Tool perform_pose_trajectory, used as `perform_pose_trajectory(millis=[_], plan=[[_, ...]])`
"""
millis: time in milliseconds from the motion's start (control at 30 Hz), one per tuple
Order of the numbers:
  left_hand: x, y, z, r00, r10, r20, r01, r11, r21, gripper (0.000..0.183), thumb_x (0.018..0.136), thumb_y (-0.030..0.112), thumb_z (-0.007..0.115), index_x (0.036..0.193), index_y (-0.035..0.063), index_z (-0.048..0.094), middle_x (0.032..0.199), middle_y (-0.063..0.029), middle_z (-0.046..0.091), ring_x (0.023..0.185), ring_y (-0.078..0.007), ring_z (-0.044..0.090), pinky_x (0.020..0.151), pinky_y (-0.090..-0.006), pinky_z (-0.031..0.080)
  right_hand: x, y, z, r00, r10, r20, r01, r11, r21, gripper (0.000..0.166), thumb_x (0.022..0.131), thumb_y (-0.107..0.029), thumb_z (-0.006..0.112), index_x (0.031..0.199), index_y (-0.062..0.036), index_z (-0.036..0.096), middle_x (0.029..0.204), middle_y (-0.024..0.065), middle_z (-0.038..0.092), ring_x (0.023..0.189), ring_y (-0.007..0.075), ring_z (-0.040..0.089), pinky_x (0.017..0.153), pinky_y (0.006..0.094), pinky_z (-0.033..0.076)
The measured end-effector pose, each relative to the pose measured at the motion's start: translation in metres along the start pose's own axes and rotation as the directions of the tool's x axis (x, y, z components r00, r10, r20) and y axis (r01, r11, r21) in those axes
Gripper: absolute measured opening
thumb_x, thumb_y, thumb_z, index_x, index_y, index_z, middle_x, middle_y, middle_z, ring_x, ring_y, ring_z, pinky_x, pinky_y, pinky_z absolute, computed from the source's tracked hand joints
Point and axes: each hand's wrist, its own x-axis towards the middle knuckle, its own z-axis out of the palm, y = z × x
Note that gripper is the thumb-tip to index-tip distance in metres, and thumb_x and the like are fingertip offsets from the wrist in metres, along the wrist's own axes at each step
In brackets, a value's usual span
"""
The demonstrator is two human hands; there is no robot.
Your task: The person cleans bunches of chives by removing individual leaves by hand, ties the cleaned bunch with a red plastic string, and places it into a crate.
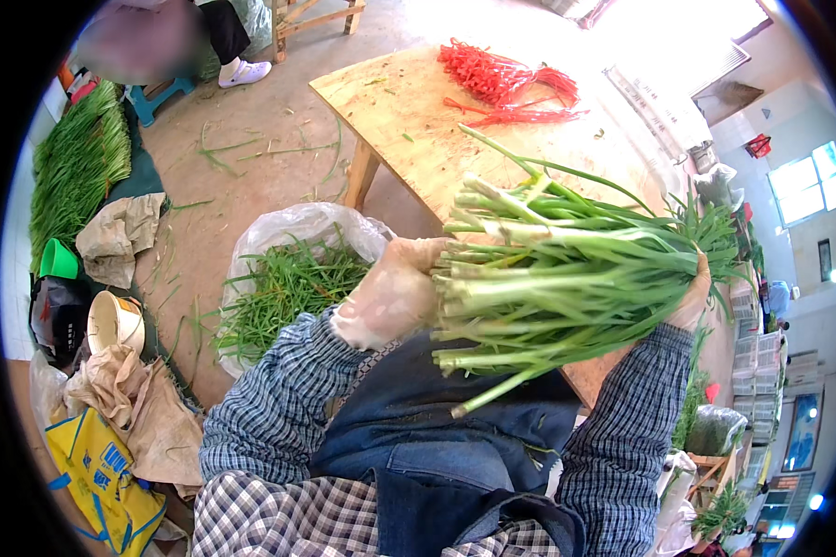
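A thick bundle of long green stalks (564,271), seemingly garlic chives, is held sideways above my lap and the near edge of the wooden table (383,104). Its pale cut ends point left and its leafy tips right. My right hand (693,296) grips the leafy end, with the fingers partly behind the leaves. At the cut ends, my left hand (397,285), in a thin translucent glove, touches the stalks; its fingers are bent and partly hidden, so its grip is unclear. A few stalks stick out from the bundle at the top and bottom.
Red plastic ties (494,76) lie on the table. Below left stands a clear plastic bag (251,244) of loose green leaves. Along the left lie a big pile of greens (76,167), a bucket (115,324) and a yellow bag (101,480). A seated person's shoe (245,74) shows at top.
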Motion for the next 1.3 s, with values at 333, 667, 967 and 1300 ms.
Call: perform_pose_trajectory(millis=[333,667,967,1300], plan=[[-0.068,0.013,-0.112,0.965,-0.203,-0.166,0.222,0.969,0.108,0.018,0.073,0.007,0.064,0.087,-0.0049,0.066,0.091,-0.0173,0.066,0.071,-0.0205,0.065,0.067,-0.0302,0.052,-0.004,-0.005,-0.008,1.0,-0.014,-0.019,0.013,1.0,-0.025,0.024,0.085,-0.021,0.049,0.092,-0.0022,0.061,0.087,0.0113,0.065,0.073,0.0232,0.062,0.067,0.0336,0.053],[-0.026,0.008,-0.044,0.989,0.123,-0.078,-0.09,0.939,0.332,0.048,0.072,0.018,0.066,0.115,-0.0031,0.056,0.123,-0.016,0.052,0.117,-0.0243,0.046,0.1,-0.0335,0.033,-0.007,0.003,0.005,0.997,-0.051,-0.056,0.049,0.998,-0.035,0.024,0.085,-0.021,0.047,0.092,-0.0014,0.06,0.086,0.0113,0.065,0.072,0.023,0.063,0.066,0.0329,0.053],[0.0,-0.02,0.001,0.996,0.069,0.058,-0.023,0.814,-0.581,0.031,0.078,-0.002,0.063,0.106,-0.0008,0.053,0.108,-0.0133,0.058,0.096,-0.021,0.059,0.084,-0.0315,0.052,-0.007,0.005,0.019,0.998,-0.062,0.021,0.064,0.992,-0.104,0.025,0.086,-0.02,0.047,0.093,-0.0007,0.06,0.086,0.0106,0.065,0.073,0.0215,0.062,0.068,0.0313,0.052],[0.01,-0.05,0.004,0.933,-0.346,-0.097,0.227,0.777,-0.587,0.041,0.092,0.035,0.04,0.115,0.0027,0.051,0.109,-0.0122,0.058,0.098,-0.025,0.058,0.09,-0.0392,0.046,-0.016,0.01,0.028,0.999,0.008,0.038,-0.003,0.992,-0.126,0.019,0.083,-0.019,0.051,0.085,-0.0036,0.061,0.083,0.0092,0.065,0.073,0.0209,0.062,0.067,0.0312,0.051]])
